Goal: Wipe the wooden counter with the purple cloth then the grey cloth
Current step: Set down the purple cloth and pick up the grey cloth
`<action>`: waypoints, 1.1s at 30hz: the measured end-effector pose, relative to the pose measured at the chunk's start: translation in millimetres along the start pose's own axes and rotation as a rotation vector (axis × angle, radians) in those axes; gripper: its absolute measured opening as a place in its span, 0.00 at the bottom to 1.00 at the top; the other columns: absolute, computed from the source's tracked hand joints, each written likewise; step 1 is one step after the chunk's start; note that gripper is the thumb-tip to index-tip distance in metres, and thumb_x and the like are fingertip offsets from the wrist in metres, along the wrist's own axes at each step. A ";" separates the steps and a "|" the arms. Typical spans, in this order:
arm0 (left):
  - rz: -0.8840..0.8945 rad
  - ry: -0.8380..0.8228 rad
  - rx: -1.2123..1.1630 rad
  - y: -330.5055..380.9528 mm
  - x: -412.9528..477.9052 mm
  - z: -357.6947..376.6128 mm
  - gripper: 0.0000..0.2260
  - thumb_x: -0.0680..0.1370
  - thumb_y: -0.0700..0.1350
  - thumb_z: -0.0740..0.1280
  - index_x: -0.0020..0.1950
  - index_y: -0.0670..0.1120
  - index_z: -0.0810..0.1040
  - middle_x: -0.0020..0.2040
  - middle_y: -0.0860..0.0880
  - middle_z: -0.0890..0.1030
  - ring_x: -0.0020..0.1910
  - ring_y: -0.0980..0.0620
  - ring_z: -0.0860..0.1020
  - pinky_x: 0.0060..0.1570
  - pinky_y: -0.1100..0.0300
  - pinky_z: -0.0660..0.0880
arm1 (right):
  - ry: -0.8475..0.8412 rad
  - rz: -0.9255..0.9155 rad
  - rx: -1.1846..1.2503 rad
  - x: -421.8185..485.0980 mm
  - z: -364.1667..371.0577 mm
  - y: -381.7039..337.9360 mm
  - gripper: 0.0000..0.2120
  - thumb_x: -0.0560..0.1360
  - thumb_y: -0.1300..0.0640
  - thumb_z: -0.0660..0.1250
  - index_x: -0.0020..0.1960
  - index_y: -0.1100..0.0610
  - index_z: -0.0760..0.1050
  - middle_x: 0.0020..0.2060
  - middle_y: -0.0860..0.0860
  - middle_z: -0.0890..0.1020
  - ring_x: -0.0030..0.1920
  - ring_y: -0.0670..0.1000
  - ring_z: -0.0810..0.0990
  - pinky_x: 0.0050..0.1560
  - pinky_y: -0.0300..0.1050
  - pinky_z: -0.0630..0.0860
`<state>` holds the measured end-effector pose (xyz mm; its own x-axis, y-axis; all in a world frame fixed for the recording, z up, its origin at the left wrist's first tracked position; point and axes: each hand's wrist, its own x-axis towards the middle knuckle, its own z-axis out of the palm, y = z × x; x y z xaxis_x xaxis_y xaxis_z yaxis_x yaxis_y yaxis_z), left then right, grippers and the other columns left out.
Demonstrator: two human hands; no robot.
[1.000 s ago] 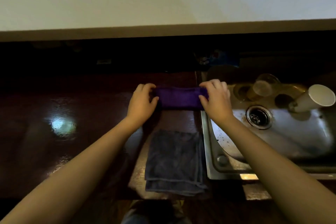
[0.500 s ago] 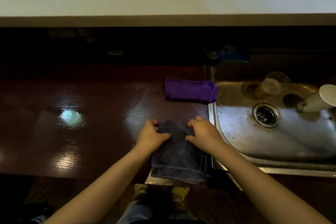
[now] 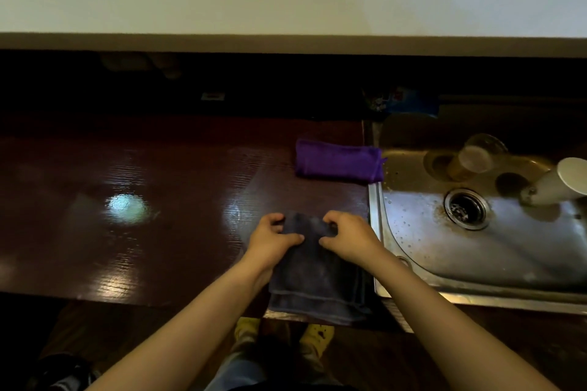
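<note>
Two bare hands, left (image 3: 271,240) and right (image 3: 346,240), on dark glossy wooden desk (image 3: 143,216) beside stainless steel sink (image 3: 508,251), fingers (image 3: 328,220) pinched on far edge of folded grey cloth (image 3: 317,282) at near desk edge, folded purple cloth (image 3: 338,161) lying free beyond, touching sink rim.

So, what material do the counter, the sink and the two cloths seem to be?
Counter: dark wood or wood-look laminate, glossy; grain lines and reflections show. Sink: probably stainless steel, silvery sheen, stained near the drain. Purple cloth and grey cloth: soft, matte fabric, perhaps microfibre.
</note>
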<state>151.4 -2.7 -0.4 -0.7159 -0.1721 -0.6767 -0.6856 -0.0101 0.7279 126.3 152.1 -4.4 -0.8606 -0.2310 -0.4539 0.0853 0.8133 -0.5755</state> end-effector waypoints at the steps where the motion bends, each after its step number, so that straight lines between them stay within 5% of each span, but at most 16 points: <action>1: -0.021 -0.026 -0.067 0.5 -1.3 -2.2 0.24 0.69 0.31 0.69 0.63 0.42 0.68 0.53 0.40 0.78 0.52 0.42 0.78 0.55 0.46 0.76 | -0.016 0.006 0.038 0.9 -0.3 0.0 0.09 0.70 0.56 0.69 0.49 0.55 0.74 0.46 0.55 0.81 0.48 0.55 0.79 0.46 0.47 0.75; 7: -0.035 -0.217 -0.259 6.6 -4.3 -30.6 0.18 0.70 0.27 0.65 0.54 0.45 0.73 0.43 0.42 0.80 0.44 0.47 0.79 0.48 0.55 0.76 | -0.167 -0.072 0.219 10.7 -6.3 -11.4 0.12 0.69 0.60 0.72 0.49 0.53 0.74 0.48 0.54 0.82 0.49 0.53 0.80 0.53 0.50 0.77; 13: 0.073 -0.249 -0.252 16.4 9.2 -73.6 0.20 0.69 0.25 0.64 0.55 0.44 0.73 0.39 0.45 0.83 0.36 0.53 0.82 0.40 0.63 0.80 | -0.243 -0.133 0.329 23.3 -11.3 -46.4 0.11 0.70 0.63 0.72 0.52 0.63 0.78 0.47 0.57 0.82 0.47 0.49 0.79 0.50 0.43 0.75; 17: 0.125 -0.273 -0.218 22.5 20.8 -110.0 0.19 0.69 0.27 0.66 0.54 0.45 0.74 0.46 0.44 0.82 0.41 0.53 0.82 0.42 0.62 0.79 | -0.250 -0.153 0.396 35.0 -2.0 -73.6 0.07 0.70 0.63 0.71 0.48 0.60 0.78 0.40 0.52 0.81 0.38 0.42 0.79 0.42 0.34 0.75; 22: 0.127 -0.241 -0.193 25.9 39.0 -152.0 0.20 0.69 0.27 0.66 0.57 0.43 0.73 0.46 0.44 0.81 0.41 0.53 0.82 0.40 0.63 0.79 | -0.275 -0.135 0.369 53.4 16.8 -106.0 0.13 0.70 0.67 0.71 0.54 0.64 0.77 0.45 0.54 0.81 0.43 0.47 0.79 0.47 0.38 0.77; 28: 0.137 -0.251 -0.083 25.1 68.0 -181.5 0.21 0.69 0.28 0.68 0.59 0.41 0.73 0.47 0.45 0.82 0.47 0.49 0.81 0.46 0.58 0.78 | -0.125 -0.131 0.180 72.5 42.9 -135.1 0.10 0.70 0.65 0.70 0.50 0.58 0.78 0.46 0.51 0.80 0.48 0.50 0.78 0.48 0.43 0.74; 33: 0.226 -0.267 0.064 31.5 88.2 -188.1 0.20 0.69 0.29 0.68 0.59 0.41 0.72 0.46 0.46 0.81 0.45 0.51 0.80 0.43 0.64 0.77 | 0.070 -0.057 0.064 76.8 66.9 -140.8 0.10 0.70 0.62 0.66 0.51 0.56 0.76 0.47 0.54 0.81 0.48 0.53 0.79 0.47 0.48 0.75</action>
<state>91.5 -203.5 -16.3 -0.8538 0.1009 -0.5107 -0.5069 0.0623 0.8598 81.7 -15.9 -3.7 -0.8977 -0.2365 -0.3718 0.0649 0.7635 -0.6425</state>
